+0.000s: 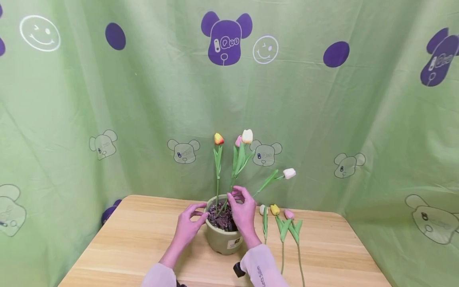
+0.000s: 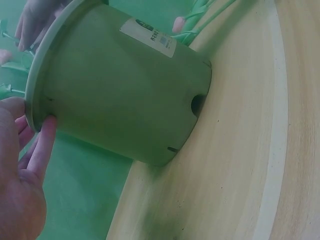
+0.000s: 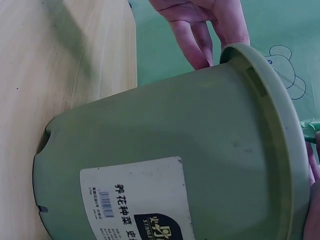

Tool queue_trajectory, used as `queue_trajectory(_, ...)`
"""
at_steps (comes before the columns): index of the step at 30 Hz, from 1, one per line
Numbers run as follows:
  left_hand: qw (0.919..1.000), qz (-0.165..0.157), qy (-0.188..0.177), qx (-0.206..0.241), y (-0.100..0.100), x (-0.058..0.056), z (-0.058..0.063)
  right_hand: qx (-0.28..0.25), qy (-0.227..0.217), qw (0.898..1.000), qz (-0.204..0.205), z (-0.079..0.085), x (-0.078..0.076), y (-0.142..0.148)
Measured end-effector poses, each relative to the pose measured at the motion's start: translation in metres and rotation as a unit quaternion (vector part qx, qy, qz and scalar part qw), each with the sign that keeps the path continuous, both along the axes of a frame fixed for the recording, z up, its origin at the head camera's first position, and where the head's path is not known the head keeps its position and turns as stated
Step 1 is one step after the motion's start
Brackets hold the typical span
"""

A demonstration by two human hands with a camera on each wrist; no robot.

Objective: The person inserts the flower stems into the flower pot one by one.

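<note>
A green plastic flower pot (image 1: pixel 224 242) with dark soil (image 1: pixel 222 221) stands on the table. My left hand (image 1: pixel 189 223) holds its rim at the left, thumb and fingers on either side, as the left wrist view also shows. Over the right part of the pot, my right hand (image 1: pixel 244 209) pinches a tulip stem between thumb and fingers. Above that hand rise a white tulip (image 1: pixel 247 136) and a pink tulip (image 1: pixel 238 140), their stems close together. A red-yellow tulip (image 1: pixel 218 138) stands upright at the left. One pale pink tulip (image 1: pixel 289 173) leans far right, its lower stem hidden behind my right hand.
On the wooden table (image 1: pixel 333 247), right of the pot, lie a white tulip (image 1: pixel 263 210), a yellow tulip (image 1: pixel 275 209) and a pink tulip (image 1: pixel 289 214), stems toward the front edge. A green patterned curtain (image 1: pixel 150 99) surrounds the table's back and sides.
</note>
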State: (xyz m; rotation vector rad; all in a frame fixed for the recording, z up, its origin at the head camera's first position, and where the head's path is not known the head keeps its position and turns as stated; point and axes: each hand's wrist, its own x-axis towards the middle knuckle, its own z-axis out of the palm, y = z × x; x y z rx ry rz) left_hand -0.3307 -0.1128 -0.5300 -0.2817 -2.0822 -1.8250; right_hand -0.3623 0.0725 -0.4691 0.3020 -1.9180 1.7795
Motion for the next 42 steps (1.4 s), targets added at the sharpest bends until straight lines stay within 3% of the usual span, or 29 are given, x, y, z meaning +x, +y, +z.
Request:
queue_trajectory(10, 1.0000, 0.002, -0.003, 0.004, -0.0005, 0.0013, 0.0014, 0.041, 0.020, 0.999, 0.007, 0.0002, 0.0021, -0.0008)
queue_trajectory(25, 1.0000, 0.000, -0.004, 0.007, -0.0012, 0.0005, 0.0011, 0.068, -0.013, 0.994, 0.079, -0.0007, 0.0023, 0.0008)
queue_trajectory(37, 0.9999, 0.001, -0.011, -0.002, -0.0011, 0.0006, 0.0008, 0.104, -0.020, 0.991, 0.082, 0.0005, 0.0041, 0.0018)
queue_trajectory(42, 0.9999, 0.003, -0.012, -0.001, -0.0017, -0.0002, 0.0000, 0.102, -0.029, 0.987, 0.120, -0.0006, 0.0023, 0.0021)
